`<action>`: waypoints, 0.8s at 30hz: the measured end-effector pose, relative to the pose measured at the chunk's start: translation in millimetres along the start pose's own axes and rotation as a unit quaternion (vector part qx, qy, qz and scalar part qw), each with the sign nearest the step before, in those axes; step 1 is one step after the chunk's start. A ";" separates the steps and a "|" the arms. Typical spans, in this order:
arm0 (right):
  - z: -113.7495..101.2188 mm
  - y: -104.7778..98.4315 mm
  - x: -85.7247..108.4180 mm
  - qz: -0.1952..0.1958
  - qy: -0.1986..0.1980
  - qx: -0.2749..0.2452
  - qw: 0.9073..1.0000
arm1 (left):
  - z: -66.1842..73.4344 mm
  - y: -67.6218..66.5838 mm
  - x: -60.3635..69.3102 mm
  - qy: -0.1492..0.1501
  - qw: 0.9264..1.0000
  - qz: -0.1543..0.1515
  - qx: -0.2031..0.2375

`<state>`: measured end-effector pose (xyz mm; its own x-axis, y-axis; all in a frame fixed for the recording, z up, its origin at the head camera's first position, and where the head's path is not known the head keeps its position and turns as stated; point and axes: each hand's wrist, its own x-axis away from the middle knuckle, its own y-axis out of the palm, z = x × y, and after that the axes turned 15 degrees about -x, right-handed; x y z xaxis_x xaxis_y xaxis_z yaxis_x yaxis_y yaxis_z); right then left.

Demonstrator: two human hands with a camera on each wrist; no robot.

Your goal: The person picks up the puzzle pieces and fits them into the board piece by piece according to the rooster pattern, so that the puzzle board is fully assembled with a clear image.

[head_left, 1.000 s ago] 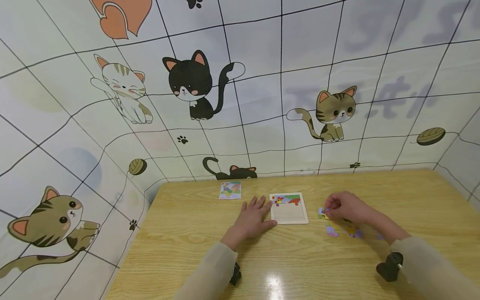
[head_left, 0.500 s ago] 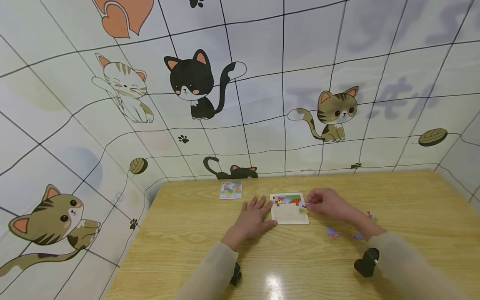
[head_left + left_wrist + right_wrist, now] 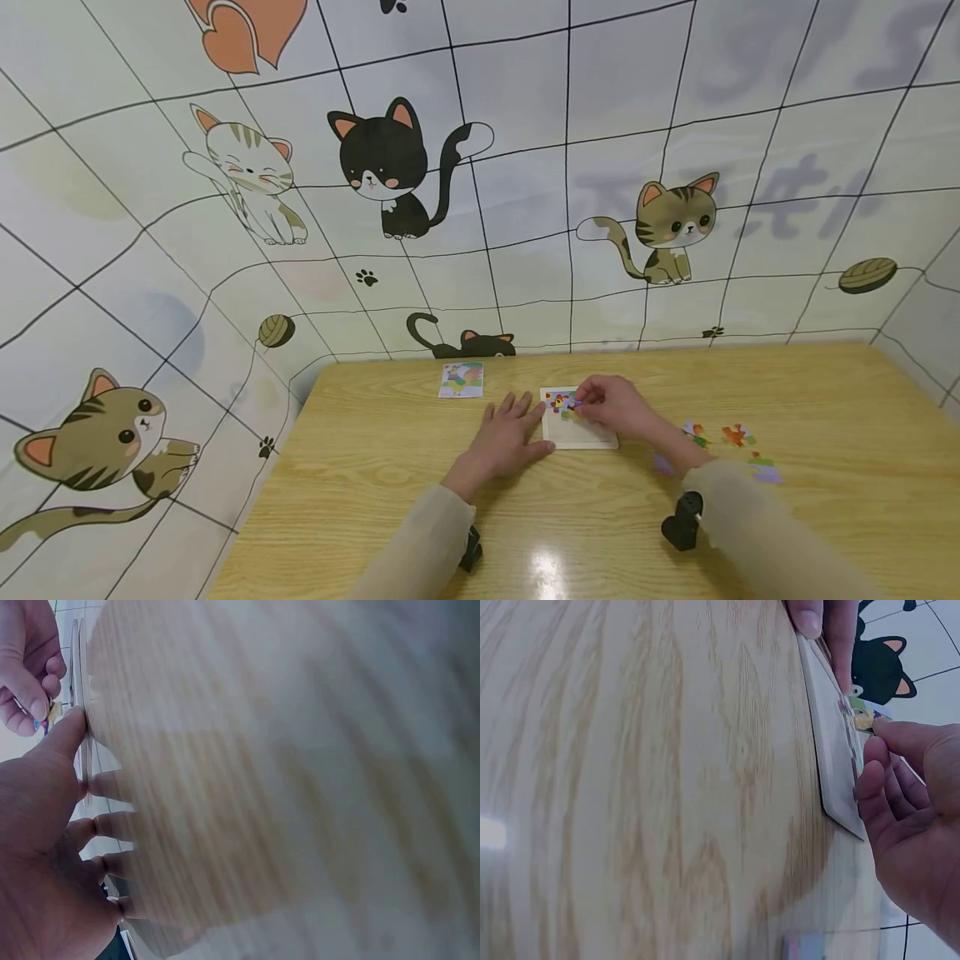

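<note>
A shallow white puzzle tray [image 3: 581, 444] lies on the wooden table, with colourful puzzle pieces [image 3: 557, 401] set along its far edge. My left hand [image 3: 501, 439] rests flat beside it with spread fingers, the fingertip and thumb touching its left side. Over the tray, my right hand [image 3: 617, 408] pinches a small puzzle piece [image 3: 865, 716] between thumb and finger; yellow and green show on it in the right wrist view. The right fingers hide part of the row of pieces. In the left wrist view the held piece [image 3: 51, 714] shows beyond my left thumb.
Several loose puzzle pieces [image 3: 738, 435] lie right of the tray, partly hidden by my right forearm. A square picture card [image 3: 461, 380] lies at the back left. A cat-printed cloth wall [image 3: 525, 250] rises behind the table [image 3: 360, 467].
My right hand has picked up a piece from the loose group and carried it left over the tray. My left hand has stayed in place.
</note>
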<state>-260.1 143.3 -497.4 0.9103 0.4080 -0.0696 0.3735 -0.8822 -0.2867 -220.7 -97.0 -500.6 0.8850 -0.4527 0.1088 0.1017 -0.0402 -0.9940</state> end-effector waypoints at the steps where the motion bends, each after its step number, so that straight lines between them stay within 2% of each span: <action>1: -0.7 2.4 -1.0 0.004 0.000 -0.001 1.000 | 0.2 0.2 0.0 0.000 1.000 0.001 -0.001; 9: 0.3 17.2 -6.1 0.008 0.012 -0.007 1.000 | 0.7 1.5 -1.0 0.002 1.000 0.002 -0.001; 18: 5.6 27.3 -9.9 0.022 -0.023 0.049 0.998 | -0.3 1.9 -1.7 0.001 1.000 0.003 0.000; 24: 6.2 30.7 -9.0 0.026 -0.035 0.061 0.997 | 0.0 0.4 -0.8 0.002 1.000 0.003 0.001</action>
<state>-258.0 114.0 -511.5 0.9115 0.3814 -0.1538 0.2974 -0.8696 -0.3942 -221.4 -96.7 -501.1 0.8836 -0.4568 0.1031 0.0972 -0.0366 -0.9946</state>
